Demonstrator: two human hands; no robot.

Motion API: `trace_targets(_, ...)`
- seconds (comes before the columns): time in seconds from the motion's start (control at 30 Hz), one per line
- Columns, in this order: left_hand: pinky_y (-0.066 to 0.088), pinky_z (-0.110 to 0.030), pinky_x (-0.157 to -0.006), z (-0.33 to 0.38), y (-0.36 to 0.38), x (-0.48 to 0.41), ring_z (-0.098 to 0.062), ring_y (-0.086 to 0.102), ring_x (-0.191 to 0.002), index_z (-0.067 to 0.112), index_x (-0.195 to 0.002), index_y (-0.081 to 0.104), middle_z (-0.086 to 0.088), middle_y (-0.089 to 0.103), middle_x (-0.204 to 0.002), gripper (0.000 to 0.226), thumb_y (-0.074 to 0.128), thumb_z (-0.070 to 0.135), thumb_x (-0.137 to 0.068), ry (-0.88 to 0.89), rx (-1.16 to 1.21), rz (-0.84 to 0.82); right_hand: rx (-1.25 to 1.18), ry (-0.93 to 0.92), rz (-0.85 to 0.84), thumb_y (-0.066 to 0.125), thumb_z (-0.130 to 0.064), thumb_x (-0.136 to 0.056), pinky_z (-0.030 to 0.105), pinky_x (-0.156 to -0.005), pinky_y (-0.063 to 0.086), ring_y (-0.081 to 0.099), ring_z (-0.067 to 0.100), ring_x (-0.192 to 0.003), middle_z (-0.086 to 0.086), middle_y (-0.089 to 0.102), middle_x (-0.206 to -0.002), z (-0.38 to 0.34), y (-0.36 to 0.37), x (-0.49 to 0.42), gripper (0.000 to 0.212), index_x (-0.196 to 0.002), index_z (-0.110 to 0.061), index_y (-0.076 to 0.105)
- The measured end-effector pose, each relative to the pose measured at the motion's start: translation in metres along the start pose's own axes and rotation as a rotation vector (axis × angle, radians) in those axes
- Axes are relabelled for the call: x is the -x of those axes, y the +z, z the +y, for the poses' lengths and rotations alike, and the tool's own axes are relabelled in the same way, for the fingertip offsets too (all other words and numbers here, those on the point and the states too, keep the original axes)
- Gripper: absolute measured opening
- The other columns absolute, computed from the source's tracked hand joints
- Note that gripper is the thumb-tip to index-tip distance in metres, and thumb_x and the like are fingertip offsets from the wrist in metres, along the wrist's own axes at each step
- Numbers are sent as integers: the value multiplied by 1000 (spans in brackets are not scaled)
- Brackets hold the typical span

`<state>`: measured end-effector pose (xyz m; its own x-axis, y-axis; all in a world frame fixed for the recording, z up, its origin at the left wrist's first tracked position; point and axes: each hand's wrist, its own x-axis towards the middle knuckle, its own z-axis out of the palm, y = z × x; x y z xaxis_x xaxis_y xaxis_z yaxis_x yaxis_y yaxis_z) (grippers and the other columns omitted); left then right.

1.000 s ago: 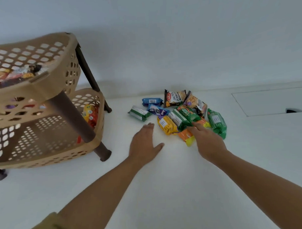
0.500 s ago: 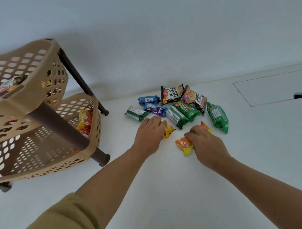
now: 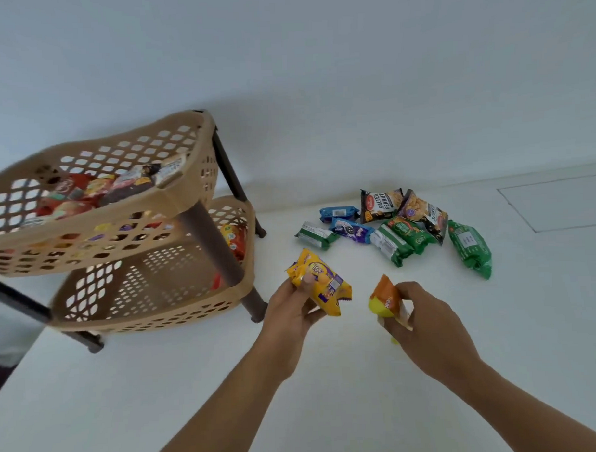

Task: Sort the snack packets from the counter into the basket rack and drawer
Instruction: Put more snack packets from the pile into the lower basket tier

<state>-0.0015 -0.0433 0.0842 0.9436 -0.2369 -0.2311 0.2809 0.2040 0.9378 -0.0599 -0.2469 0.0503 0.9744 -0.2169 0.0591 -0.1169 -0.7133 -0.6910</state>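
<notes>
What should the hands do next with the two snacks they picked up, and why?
Probably carry the yellow packet in the left hand over to the basket rack. It is lifted off the counter, and the rack is close on that side. The right hand holds the orange packet.

Bare counter (image 3: 329, 393) lies open under both hands. The rack (image 3: 128, 231) stands left, its post (image 3: 213, 245) fronting the lower basket. Packets (image 3: 398, 229) crowd the back.

The black, flat foil snack packet (image 3: 380, 205) lying at the far edge of the pile on the white counter (image 3: 329, 377) bears the white printed words "SALTED PEANUT" on its face. Printing on the remaining packets is too small or blurred to read reliably.
</notes>
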Motion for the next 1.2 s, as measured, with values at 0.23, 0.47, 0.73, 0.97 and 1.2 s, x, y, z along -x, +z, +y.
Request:
trace_targets(0.23,51,-40,-84,10,-49,41,-30,66,-99,16,-125,61,-12,71,-113,32,46,28,-99,-93,244,135,-391,172,-25,76,-37,-80,24,-64,43,61,12,-81,-8,66,-88,-57,17,26,25,-94,-26,59)
trace_targets(0.47,57,-36,-76,35,-119,70,-30,70,-97,12,-122,62,-16,71,-113,33,43,29,-100,-62,132,164,-902,740,-178,54,-58,-90,40,-68,56,67,27,-69,12,65,-92,-127,53,54,37,-106,-25,56)
trace_targets(0.73,57,-40,-69,80,-220,72,-33,71,-88,12,-117,57,-20,70,-109,23,49,22,-98,34,9,266,-943,769,-255,51,-33,-97,44,-72,52,61,32,-66,20,68,-77,-209,101,80,28,-102,-7,62)
trace_targets(0.97,59,-51,-79,103,-287,42,-32,72,-92,15,-121,60,-14,71,-110,34,53,34,-94,-46,-33,338,-821,477,-282,50,-3,-92,38,-69,57,66,26,-73,19,69,-86,-262,132,87,24,-106,-11,67)
trace_targets(1.2,59,-42,-81,125,-307,18,-23,72,-86,19,-114,59,-5,72,-101,28,56,40,-96,-10,-230,332,-702,310,-145,70,-15,-88,30,-60,58,70,21,-86,2,72,-96,-296,149,50,27,-112,-25,65)
